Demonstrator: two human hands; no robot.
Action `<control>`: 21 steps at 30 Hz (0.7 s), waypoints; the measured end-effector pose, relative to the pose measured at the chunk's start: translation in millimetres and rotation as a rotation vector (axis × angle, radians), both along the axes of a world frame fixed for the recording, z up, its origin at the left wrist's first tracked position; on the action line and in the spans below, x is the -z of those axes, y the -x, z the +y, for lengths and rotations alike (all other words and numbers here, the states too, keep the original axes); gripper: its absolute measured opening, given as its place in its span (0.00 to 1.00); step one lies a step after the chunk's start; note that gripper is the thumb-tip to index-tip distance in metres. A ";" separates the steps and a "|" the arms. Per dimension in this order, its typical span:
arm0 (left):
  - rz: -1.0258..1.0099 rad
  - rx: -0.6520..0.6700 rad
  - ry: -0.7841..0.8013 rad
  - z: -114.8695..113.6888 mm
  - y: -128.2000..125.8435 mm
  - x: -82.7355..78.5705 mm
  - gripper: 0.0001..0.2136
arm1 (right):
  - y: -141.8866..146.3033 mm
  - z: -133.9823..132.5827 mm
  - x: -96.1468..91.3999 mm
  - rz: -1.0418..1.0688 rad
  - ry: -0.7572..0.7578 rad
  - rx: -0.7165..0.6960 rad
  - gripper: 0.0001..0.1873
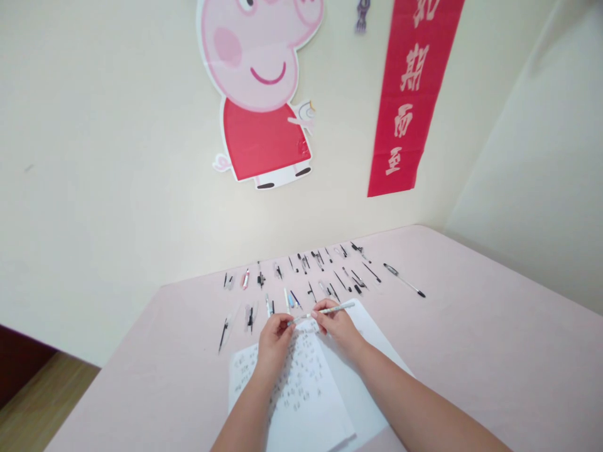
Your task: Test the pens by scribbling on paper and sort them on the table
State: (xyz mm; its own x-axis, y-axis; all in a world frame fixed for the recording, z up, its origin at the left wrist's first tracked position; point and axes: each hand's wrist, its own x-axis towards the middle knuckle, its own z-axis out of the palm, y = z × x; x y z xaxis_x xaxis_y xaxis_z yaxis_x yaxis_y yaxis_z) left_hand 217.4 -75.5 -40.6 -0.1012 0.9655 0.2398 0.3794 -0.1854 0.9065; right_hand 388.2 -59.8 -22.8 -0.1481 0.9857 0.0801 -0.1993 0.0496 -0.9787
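Above, a pig cutout point(261, 94) and banner point(409, 94) hang; pens point(320, 270) line the pink tabletop point(471, 351). Over paper point(306, 392), the left hand point(274, 336) and right hand point(338, 325) pinch one pen point(346, 306), each grip closed.

Beyond the written sheet point(306, 389), rows of pens point(306, 276) crowd the worktop point(471, 351) nearly to the wall point(117, 188), with narrow gaps between. A lone black pen point(223, 334) lies just left of the sheet. The left hand point(274, 336) and right hand point(336, 323), holding a white pen point(330, 309), block the sheet's far edge. Right of the sheet the worktop lies bare.
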 end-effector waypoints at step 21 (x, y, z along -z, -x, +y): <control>-0.023 0.014 0.016 -0.3 -2.2 -2.5 0.04 | 1.4 -2.7 -3.5 0.133 0.096 -0.071 0.11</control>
